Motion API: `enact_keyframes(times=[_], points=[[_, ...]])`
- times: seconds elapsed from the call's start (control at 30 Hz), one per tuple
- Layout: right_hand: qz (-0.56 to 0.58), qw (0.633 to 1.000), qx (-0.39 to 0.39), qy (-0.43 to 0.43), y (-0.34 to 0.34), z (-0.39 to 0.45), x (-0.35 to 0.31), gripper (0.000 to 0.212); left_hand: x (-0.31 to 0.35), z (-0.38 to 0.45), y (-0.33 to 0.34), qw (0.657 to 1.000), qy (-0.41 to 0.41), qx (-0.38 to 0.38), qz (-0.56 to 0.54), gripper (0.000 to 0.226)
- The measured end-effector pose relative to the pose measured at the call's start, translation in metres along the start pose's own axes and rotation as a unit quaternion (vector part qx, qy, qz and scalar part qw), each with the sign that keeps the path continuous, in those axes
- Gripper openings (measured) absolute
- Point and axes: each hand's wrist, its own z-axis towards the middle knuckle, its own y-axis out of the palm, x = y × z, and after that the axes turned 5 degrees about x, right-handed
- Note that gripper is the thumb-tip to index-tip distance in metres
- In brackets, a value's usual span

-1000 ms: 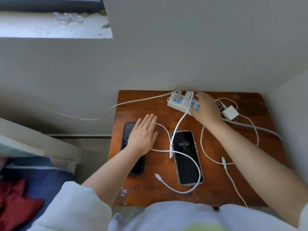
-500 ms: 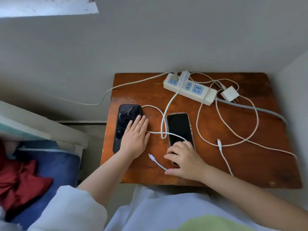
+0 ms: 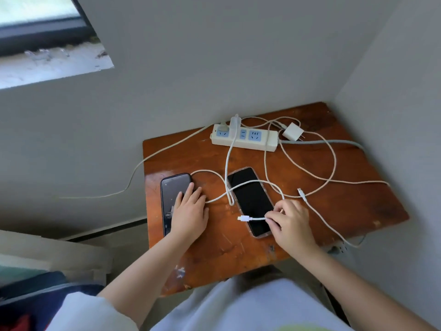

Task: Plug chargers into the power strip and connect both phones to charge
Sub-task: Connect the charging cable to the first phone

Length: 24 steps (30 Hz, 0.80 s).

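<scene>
— While the left hand lies flat with straight fingers on the dark phone near the left edge of the surface, what is the right one doing?

— The right hand pinches a white cable just behind its plug. That plug hangs over the lower part of the second phone, the one in a clear case lying toward the middle of the surface. Its tip points left, not in any port.

— And the power strip?

— Along the far edge, close to the wall. One white charger stands plugged into it, and the cable runs from that charger down across the second phone's upper half, loops, and comes round to the right hand.

— Is there another charger?

— Yes, a small white block lying loose just beside the strip's right end, its prongs bare. Its cable curls over the right half of the surface, and the free connector rests just to the right of the second phone, near the right hand but not touching it.

— Both screens?

— Dark, both of them.
</scene>
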Motion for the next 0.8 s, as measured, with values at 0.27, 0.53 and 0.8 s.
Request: enact_keyframes(times=[0.27,0.53,0.8], points=[[-0.008,0.993,-0.037,0.116,-0.005,-0.017,-0.005,0.013,-0.001,0.011,-0.012,0.998,0.063,-0.016,-0.004,0.031],[-0.015,0.985,-0.008,0.171,0.001,-0.011,-0.012,0.022,-0.001,0.008,-0.019,0.997,0.069,-0.034,-0.023,0.028],[0.018,0.981,-0.044,0.188,0.005,0.032,-0.016,0.027,0.027,0.001,-0.035,0.952,-0.028,-0.088,-0.291,0.021]])
